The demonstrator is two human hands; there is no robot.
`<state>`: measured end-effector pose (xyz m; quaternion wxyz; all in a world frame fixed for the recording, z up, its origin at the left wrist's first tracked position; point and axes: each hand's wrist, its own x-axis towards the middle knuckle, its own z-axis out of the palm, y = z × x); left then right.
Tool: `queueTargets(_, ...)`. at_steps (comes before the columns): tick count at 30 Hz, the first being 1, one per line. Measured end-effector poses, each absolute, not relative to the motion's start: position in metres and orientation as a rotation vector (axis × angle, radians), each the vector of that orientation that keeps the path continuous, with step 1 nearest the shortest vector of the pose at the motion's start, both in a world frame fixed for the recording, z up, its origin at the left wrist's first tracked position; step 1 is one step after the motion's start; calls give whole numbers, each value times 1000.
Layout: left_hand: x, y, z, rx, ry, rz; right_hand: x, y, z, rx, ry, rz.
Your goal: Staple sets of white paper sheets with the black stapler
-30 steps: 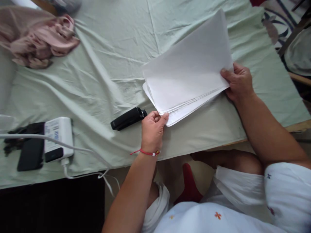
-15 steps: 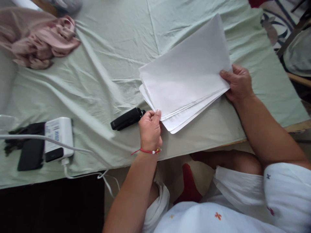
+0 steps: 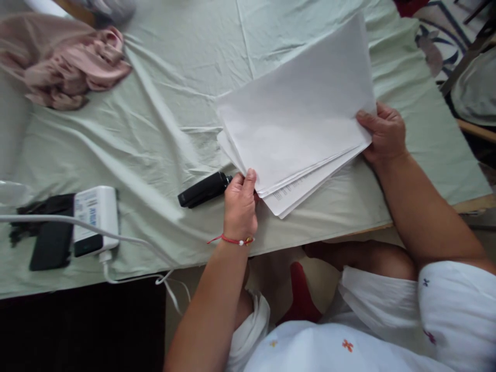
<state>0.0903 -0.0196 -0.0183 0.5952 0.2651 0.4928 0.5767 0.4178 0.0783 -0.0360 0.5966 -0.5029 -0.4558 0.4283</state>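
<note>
A loose stack of white paper sheets is held between my two hands, tilted up toward the right. My left hand grips its lower left corner, thumb on top. My right hand pinches the right edge, thumb on the front and the other fingers behind. The top sheet looks blank, while lines of print show on a sheet fanned out beneath it. Just left of my left hand lies a black stapler-like object; its right end is partly hidden by my fingers.
A pale green cloth covers the table. At left lie a white power bank with a white cable, and a black phone-like object. Crumpled pink fabric rests at the upper left. The table's front edge runs before my lap.
The paper stack has risen slightly and tilted more, its top sheet looking larger. Both hands have shifted a little with it, keeping their hold.
</note>
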Motion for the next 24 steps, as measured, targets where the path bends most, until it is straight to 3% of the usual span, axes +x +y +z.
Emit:
queueTargets(10, 58, 1, -26, 1180, 1131, 1574, 410, 74, -35, -967, -1077, 1076)
queueTargets(24, 52, 7, -24, 1328, 1014, 1730, 406, 69, -27, -956, -1014, 926)
